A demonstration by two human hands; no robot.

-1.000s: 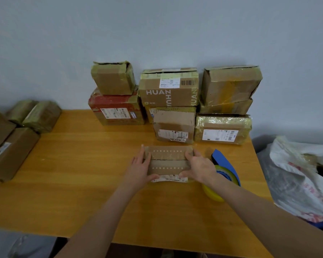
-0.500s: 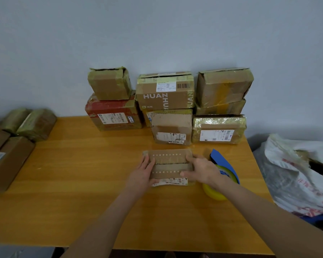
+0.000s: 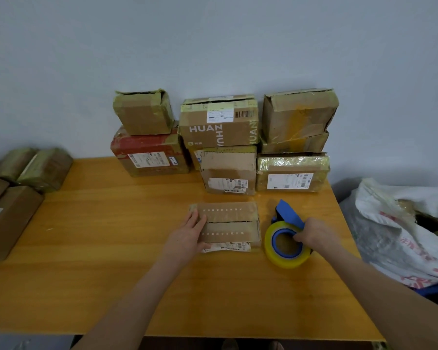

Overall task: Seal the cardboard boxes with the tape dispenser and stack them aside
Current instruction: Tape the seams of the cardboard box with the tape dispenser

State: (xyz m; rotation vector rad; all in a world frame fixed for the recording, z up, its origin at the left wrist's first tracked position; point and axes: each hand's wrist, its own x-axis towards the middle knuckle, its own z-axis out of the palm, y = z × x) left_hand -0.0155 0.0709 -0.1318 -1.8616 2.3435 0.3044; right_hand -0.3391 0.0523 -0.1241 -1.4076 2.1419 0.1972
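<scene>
On the table, my left hand, fingers straight, pins the flat box for taping; my right hand curls its fingers round the tape dispenser.

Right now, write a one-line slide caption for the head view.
Left hand rests on a flat cardboard box on the table while the right hand grips the tape dispenser beside it.

Left grip flat, fingers straight, palm down; right grip curled round tape dispenser; both forearms stretched forward.
</scene>
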